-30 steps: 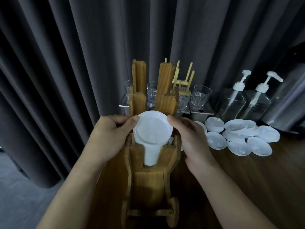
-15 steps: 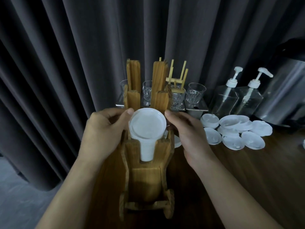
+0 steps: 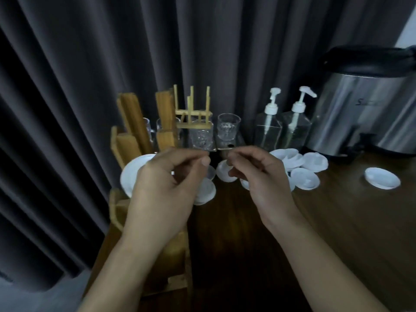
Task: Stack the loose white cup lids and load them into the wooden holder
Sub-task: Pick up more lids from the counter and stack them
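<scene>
The lids (image 3: pixel 305 178) are smooth white plastic, the holder (image 3: pixel 128 145) bare wood, the table (image 3: pixel 349 233) glossy wood, the urn (image 3: pixel 364 113) brushed metal.

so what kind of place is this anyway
Probably a café-style drinks station: a steel urn, two clear pump bottles beside it, and loose white cup lids spread on the wooden counter.
</scene>
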A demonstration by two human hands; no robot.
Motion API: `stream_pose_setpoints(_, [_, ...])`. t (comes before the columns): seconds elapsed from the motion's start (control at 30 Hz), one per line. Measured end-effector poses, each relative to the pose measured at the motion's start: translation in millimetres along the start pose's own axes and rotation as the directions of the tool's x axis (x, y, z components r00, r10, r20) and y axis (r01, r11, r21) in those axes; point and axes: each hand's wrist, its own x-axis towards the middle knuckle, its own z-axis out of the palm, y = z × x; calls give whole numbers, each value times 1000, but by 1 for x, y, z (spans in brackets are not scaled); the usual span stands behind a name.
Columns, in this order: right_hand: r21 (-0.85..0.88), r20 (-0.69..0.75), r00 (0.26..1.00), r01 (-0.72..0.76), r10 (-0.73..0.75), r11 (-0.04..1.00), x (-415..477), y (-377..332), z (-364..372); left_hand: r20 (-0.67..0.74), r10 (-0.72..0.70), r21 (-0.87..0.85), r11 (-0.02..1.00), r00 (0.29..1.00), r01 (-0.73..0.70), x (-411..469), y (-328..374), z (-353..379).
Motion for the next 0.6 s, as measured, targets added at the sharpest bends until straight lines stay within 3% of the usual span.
stream_pose_setpoints(0.17, [-58, -71, 997, -46, 42, 997, 3, 10, -70, 64, 30, 9, 1000, 998, -30, -1, 4, 69])
stream_pose_setpoints(0.37, [-162, -124, 987, -117, 98, 980, 13, 29, -164, 193, -121, -55, 989, 974, 134, 3, -16, 170])
stream_pose_setpoints(0.6, [-347, -201, 973, -183, 118, 920, 35, 74, -278, 246, -203, -94, 968, 948, 232, 0, -43, 284])
